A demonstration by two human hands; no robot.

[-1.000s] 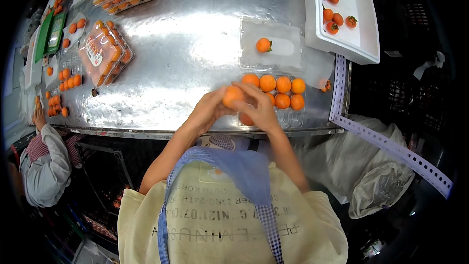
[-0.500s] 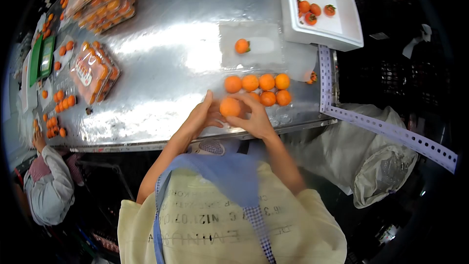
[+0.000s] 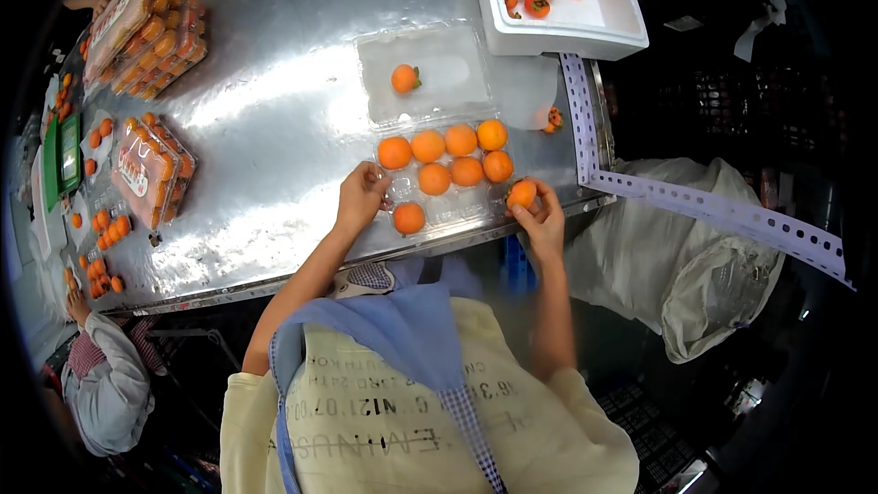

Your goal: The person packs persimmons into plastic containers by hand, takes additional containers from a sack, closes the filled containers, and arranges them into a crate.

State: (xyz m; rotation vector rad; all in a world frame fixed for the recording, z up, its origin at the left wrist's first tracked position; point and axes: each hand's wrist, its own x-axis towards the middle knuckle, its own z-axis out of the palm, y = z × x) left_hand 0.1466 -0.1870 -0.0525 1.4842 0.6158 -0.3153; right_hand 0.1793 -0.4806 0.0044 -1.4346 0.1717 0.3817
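An open clear plastic clamshell box [image 3: 457,208] lies near the table's front edge. In its base sit orange persimmons [image 3: 429,145] in two rows, with a single persimmon [image 3: 409,217] at the front left corner. My left hand [image 3: 362,196] pinches the left rim of the box with its fingertips. At the front right corner, my right hand [image 3: 543,223] grips another persimmon [image 3: 522,193] between thumb and fingers. The lid [image 3: 452,89] lies folded back flat, and one persimmon with a green calyx [image 3: 405,79] rests on it.
A white foam box [image 3: 599,23] with several persimmons stands at the back right. Filled clamshells [image 3: 154,172] and a stack of them [image 3: 163,41] are on the left. A perforated metal rail [image 3: 704,216] juts out right. Another person's sleeve [image 3: 114,393] shows lower left.
The hands have parted from around one persimmon: the left is now at the box's rim, the right at its front right with a persimmon. A persimmon shows at the front left corner. The view has shifted.
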